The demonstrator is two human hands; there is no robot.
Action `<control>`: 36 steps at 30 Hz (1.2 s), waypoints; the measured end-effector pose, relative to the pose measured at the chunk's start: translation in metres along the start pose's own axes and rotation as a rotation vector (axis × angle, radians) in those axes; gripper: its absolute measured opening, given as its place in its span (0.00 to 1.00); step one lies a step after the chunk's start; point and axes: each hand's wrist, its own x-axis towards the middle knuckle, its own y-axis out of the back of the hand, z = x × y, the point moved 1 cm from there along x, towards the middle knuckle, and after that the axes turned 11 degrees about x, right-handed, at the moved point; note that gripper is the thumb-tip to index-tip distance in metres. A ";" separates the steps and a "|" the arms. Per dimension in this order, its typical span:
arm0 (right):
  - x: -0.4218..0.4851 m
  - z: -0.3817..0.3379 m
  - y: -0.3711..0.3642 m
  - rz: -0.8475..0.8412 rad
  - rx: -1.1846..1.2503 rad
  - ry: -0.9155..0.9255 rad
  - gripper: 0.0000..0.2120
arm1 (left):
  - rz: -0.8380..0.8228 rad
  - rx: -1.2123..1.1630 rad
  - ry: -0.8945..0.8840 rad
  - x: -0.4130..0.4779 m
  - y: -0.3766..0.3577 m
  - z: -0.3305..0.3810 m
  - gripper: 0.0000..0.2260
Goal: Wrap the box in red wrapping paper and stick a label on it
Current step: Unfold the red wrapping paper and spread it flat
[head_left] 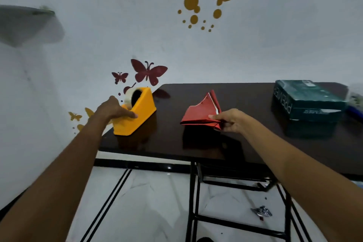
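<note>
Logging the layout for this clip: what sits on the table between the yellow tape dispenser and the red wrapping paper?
Nothing: the head view shows only bare dark tabletop between the tape dispenser and the red wrapping paper.

Teal box (pixel 306 102) reads "PREMIER", upside down
</note>
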 end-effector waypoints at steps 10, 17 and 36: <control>-0.003 -0.002 0.090 0.133 0.206 0.193 0.15 | -0.079 -0.131 -0.926 -0.087 -0.081 0.227 0.12; 0.026 0.005 0.129 0.288 0.376 0.186 0.08 | -0.367 -1.390 -0.112 -0.059 -0.107 0.234 0.04; 0.021 -0.004 0.105 0.530 -0.381 0.813 0.07 | -0.341 -1.046 -0.300 -0.092 -0.085 0.259 0.18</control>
